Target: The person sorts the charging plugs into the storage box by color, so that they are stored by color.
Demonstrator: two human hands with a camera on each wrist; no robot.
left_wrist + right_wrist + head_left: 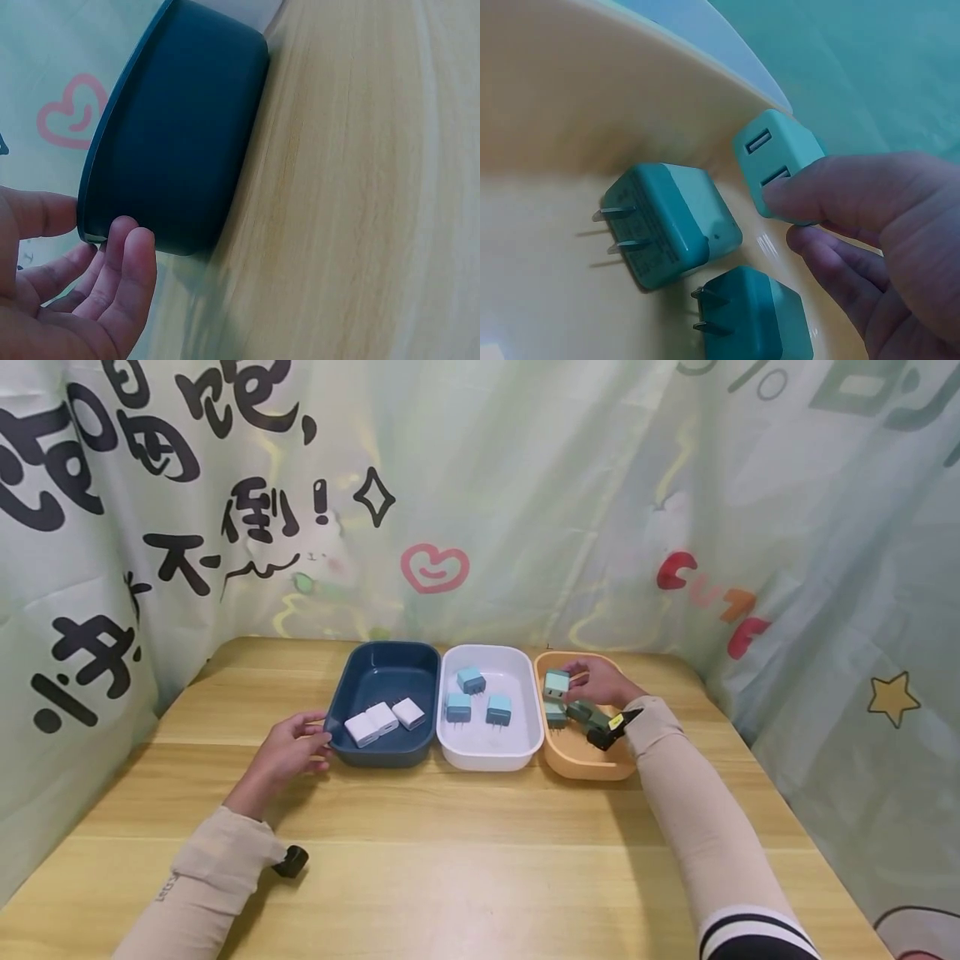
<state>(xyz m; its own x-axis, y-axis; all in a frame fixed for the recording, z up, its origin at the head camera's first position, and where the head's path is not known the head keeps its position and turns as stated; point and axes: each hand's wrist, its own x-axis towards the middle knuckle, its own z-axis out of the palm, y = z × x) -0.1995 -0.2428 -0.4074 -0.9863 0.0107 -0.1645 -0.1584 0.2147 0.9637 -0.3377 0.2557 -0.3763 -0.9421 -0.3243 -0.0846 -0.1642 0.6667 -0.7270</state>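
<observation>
My right hand (602, 682) pinches a green USB charger (776, 165) between thumb and fingers, at the back left of the orange tray (581, 768). Two USB slots show on its face in the right wrist view. Below it in that tray lie other green chargers (671, 225), prongs out to the side. At the left, my left hand (292, 747) holds the near-left corner of the dark blue tray (176, 127), thumb at the rim and fingers against the outer wall. Inside that tray are three white chargers (408, 713).
A white tray (491, 762) stands between the blue and orange ones, with three light blue chargers (498, 710) in it. All three trays sit side by side on a wooden table (450, 860). A printed curtain (525, 527) hangs behind and along both sides.
</observation>
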